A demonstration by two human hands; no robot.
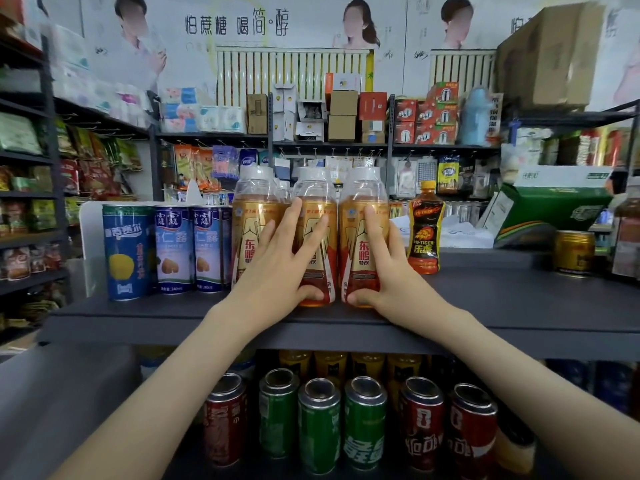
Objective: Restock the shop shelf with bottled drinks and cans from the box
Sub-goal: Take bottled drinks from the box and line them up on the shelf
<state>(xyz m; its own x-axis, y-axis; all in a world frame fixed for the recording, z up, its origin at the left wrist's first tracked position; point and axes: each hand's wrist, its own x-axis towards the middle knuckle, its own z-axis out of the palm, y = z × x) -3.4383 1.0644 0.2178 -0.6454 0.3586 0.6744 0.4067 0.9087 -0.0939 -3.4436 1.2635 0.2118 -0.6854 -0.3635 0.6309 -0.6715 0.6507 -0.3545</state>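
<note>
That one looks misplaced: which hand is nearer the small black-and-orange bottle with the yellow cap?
Right. The right hand is just left of the black-and-orange bottle; the left hand is farther left.

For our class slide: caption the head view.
Left hand and right hand press against gold-labelled bottles standing on the dark shelf.
</note>
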